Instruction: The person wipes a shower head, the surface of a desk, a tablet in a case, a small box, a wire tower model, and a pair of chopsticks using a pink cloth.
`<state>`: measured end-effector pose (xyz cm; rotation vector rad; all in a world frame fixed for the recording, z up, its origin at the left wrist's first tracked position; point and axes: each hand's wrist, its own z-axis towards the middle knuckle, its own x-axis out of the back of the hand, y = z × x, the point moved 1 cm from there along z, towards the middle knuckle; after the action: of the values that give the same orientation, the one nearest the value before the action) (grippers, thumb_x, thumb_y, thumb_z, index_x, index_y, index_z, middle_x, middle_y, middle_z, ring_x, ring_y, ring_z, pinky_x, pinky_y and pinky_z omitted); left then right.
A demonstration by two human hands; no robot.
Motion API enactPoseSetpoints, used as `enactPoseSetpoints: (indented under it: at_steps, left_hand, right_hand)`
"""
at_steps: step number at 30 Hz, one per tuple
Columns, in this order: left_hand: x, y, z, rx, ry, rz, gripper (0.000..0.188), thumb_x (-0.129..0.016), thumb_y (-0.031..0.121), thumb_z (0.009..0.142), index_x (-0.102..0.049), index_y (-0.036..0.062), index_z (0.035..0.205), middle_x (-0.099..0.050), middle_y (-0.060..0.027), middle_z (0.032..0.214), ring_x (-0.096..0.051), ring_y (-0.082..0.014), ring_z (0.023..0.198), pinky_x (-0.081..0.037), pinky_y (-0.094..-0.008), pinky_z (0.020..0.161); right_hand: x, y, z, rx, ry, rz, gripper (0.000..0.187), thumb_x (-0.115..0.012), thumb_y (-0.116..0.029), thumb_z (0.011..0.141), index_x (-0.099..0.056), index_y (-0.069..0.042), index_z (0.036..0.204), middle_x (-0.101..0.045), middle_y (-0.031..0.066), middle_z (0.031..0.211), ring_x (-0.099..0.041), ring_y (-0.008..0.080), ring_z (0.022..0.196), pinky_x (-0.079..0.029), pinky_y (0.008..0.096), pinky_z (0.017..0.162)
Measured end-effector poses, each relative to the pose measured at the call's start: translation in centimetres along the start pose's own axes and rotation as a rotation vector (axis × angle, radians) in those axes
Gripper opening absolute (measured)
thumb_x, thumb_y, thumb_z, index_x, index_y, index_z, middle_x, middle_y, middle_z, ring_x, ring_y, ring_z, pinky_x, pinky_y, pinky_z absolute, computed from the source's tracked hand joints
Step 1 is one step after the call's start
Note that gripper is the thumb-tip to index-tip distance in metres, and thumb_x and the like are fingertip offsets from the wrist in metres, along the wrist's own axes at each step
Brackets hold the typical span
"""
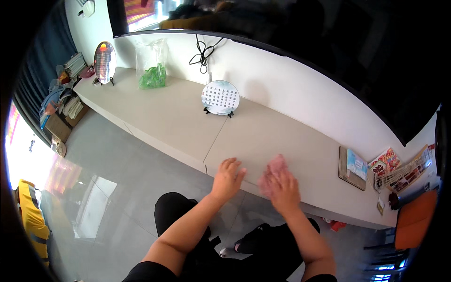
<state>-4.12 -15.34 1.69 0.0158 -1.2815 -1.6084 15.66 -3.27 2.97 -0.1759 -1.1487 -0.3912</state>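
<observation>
Under my right hand (287,193) is a crumpled pink cloth (277,164), pressed onto the front part of a long beige low cabinet (270,127). The fingers lie over the cloth, and part of it sticks out beyond and beside them. My left hand (228,179) is at the cabinet's front edge, left of the cloth, fingers apart and holding nothing. Whether its fingertips touch the surface I cannot tell. A round white plate with dark writing (221,97) stands on a black stand farther back, by the wall.
On the cabinet's left part stand a round mirror-like plate (104,62) and a clear bag with green contents (152,70). A dark-edged tray (352,168) with a blue packet lies at the right. A large dark screen (300,28) hangs above; black cables (202,55) dangle below it.
</observation>
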Motion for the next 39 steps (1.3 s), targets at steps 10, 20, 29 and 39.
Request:
enactPoseSetpoints:
  at_steps: [10, 20, 29, 39]
  left_hand:
    - [6.3, -0.4, 3.1, 0.347, 0.429, -0.554, 0.037, -0.045, 0.027, 0.101, -0.053, -0.0014, 0.122, -0.051, -0.0132, 0.130, -0.047, -0.0216, 0.122, -0.035, -0.0333, 0.103]
    - [6.5, -0.7, 3.8, 0.557, 0.384, -0.835, 0.044, -0.042, 0.035, 0.101, -0.051, -0.0004, 0.125, -0.054, -0.0088, 0.121, -0.047, -0.0164, 0.114, -0.037, -0.0304, 0.098]
    - [-1.3, 0.9, 0.3, 0.041, -0.243, 0.327, 0.047, -0.066, 0.027, 0.084, -0.054, 0.0050, 0.124, -0.046, -0.0201, 0.136, -0.038, -0.0382, 0.130, -0.031, -0.0552, 0.105]
    - [-2.9, 0.9, -2.3, 0.003, -0.178, 0.345, 0.059, -0.066, 0.030, 0.085, -0.045, 0.0064, 0.134, -0.029, -0.0205, 0.147, -0.025, -0.0405, 0.137, -0.023, -0.0580, 0.108]
  right_hand:
    - [-8.0, -14.8, 13.9, 0.012, 0.043, 0.342, 0.047, -0.051, -0.026, 0.088, -0.048, -0.013, 0.134, -0.041, 0.0137, 0.141, -0.037, 0.0400, 0.128, -0.032, 0.0573, 0.099]
    - [-9.6, -16.4, 15.7, 0.038, -0.135, 0.332, 0.051, -0.051, -0.027, 0.088, -0.045, -0.015, 0.137, -0.037, 0.0084, 0.143, -0.036, 0.0327, 0.129, -0.032, 0.0467, 0.102]
    - [-1.4, -1.4, -0.7, -0.071, 0.143, -0.056, 0.033, -0.064, -0.017, 0.077, -0.066, -0.021, 0.110, -0.053, 0.0099, 0.128, -0.052, 0.0355, 0.110, -0.045, 0.0458, 0.091]
    - [-2.3, 3.1, -11.9, -0.879, 0.521, -0.037, 0.071, -0.063, 0.006, 0.065, -0.053, -0.016, 0.131, -0.036, 0.0206, 0.143, -0.031, 0.0400, 0.132, -0.025, 0.0469, 0.109]
